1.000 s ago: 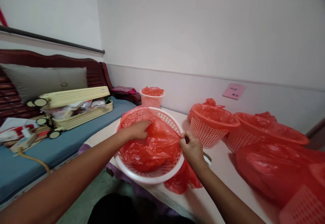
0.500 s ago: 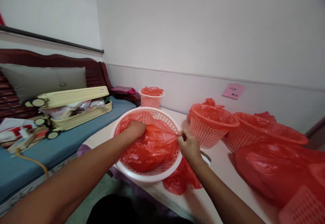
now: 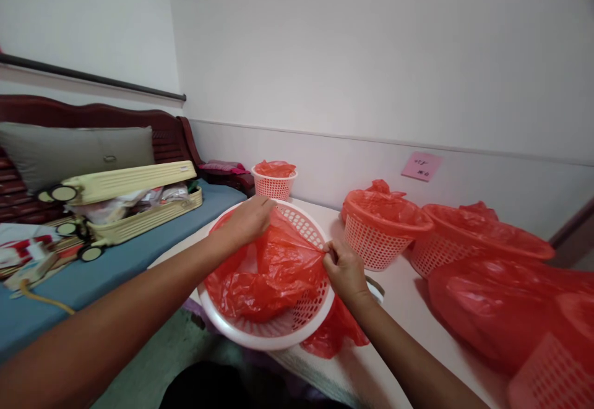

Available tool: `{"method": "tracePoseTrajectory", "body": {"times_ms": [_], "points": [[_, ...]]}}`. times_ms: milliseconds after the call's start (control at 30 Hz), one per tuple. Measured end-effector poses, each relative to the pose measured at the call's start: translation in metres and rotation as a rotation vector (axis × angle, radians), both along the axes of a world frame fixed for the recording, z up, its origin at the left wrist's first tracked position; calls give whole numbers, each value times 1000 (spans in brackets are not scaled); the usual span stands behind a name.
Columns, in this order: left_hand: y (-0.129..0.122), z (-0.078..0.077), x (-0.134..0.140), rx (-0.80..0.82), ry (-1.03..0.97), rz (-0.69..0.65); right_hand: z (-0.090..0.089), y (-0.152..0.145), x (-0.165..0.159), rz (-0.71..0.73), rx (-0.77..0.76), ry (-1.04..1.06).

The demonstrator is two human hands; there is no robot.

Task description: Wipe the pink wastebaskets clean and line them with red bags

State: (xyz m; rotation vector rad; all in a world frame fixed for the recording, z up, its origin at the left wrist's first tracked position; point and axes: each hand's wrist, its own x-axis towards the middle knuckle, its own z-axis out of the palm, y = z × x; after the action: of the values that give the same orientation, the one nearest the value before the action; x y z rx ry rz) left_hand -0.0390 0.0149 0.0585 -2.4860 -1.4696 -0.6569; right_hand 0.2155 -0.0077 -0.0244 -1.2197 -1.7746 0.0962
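A white plastic basket (image 3: 260, 340) with a perforated wall tilts toward me at the table's near edge. A thin red plastic bag (image 3: 273, 273) lies crumpled inside it, covering part of the wall and bottom. My right hand (image 3: 346, 268) pinches a corner of the bag at the basket's right rim. Over the back left of the rim, my left hand (image 3: 250, 216) has its fingers closed on the bag's upper edge, the fingertips partly hidden. Between both hands the film is drawn taut.
More red film (image 3: 331, 331) lies right of the basket. Bag-lined baskets stand behind: a small one (image 3: 273, 186), another (image 3: 371, 242), and a wide one (image 3: 440, 257). A large red bag (image 3: 482, 310) bulges at right. An open yellow suitcase (image 3: 139, 220) rests on the blue bed (image 3: 218, 198).
My left hand has come up out of the basket to its back rim, lifting the bag's edge. The basket tilts a little more toward me. My right hand keeps its pinch.
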Motion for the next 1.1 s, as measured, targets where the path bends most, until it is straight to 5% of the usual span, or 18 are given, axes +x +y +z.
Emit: {"method": "tracePoseTrajectory", "body": {"times_ms": [267, 567, 1100], "points": [[27, 3, -22, 41, -4, -56, 1, -8, 2, 28, -73, 49], [32, 3, -23, 40, -228, 115, 14, 8, 0, -17, -322, 267], [31, 10, -16, -116, -556, 280, 23, 35, -7, -125, -286, 316]]}}
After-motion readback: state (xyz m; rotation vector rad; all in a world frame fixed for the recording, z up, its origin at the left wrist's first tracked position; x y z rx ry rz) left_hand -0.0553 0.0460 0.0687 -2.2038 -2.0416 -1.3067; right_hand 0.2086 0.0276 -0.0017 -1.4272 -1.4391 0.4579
